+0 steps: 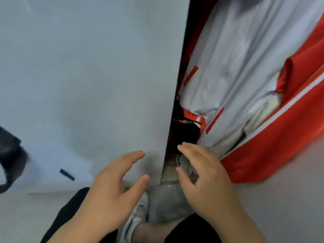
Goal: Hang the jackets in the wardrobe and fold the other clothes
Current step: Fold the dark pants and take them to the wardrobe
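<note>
Head view: the left hand (112,190) and the right hand (208,181) hold nothing, their fingers apart and relaxed. The left is before the wardrobe door (105,76). The right is nearer to the white-and-red jacket (236,67), which hangs lengthwise above-right of its fingers.

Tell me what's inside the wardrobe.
A white and red jacket hangs inside; beneath it is too dark to tell. The door covers everything further left.

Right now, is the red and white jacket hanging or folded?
Hanging. The red and white jacket drapes in long loose folds beside the white wardrobe door, spread out, not folded. Its hanger is out of view.
</note>
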Action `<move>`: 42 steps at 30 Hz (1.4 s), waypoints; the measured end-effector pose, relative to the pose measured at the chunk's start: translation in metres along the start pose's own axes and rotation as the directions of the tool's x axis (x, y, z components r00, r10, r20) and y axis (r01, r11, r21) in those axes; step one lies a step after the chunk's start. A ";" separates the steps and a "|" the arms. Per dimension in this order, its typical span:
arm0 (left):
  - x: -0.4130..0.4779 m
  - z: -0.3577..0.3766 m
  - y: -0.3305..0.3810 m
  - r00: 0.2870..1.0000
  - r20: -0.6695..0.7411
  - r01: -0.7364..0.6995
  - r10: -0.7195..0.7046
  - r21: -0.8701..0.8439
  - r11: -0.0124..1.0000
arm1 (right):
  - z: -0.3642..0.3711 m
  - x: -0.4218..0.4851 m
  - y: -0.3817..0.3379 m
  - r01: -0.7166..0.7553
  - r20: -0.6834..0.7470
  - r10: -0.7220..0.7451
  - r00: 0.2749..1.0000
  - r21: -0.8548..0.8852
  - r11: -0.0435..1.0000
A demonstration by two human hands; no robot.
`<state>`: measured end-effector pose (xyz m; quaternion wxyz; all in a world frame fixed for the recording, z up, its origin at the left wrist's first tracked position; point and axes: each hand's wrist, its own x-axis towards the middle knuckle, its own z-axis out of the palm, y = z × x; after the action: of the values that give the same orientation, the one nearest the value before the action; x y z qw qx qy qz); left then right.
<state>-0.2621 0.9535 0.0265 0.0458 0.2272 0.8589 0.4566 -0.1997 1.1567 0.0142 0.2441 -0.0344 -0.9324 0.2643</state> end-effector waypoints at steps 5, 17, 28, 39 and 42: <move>-0.033 -0.040 -0.033 0.968 -0.213 0.166 -0.136 0.130 0.978 | 0.051 0.015 -0.031 0.155 0.124 -0.174 0.977 0.147 0.977; -0.149 -0.093 -0.062 0.756 -0.539 0.500 -0.371 0.112 0.859 | 0.127 0.009 -0.098 0.310 0.381 -0.411 0.828 0.300 0.902; -0.299 -0.143 -0.039 0.751 -0.571 0.638 -0.332 0.498 0.587 | 0.096 -0.057 -0.202 0.610 0.388 -0.683 0.619 0.309 0.729; -0.524 -0.137 -0.061 0.478 -0.780 0.844 -0.405 0.280 0.457 | 0.140 -0.187 -0.329 0.702 0.461 -0.848 0.261 0.513 0.495; -0.588 -0.129 -0.075 0.356 -0.823 0.900 -0.442 0.175 0.400 | 0.162 -0.228 -0.359 0.693 0.472 -0.864 0.176 0.563 0.450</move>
<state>0.1994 0.5647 -0.0351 -0.1410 -0.3555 0.9149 0.1292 -0.0527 0.7275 -0.0224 -0.0352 0.5809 -0.7903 0.1917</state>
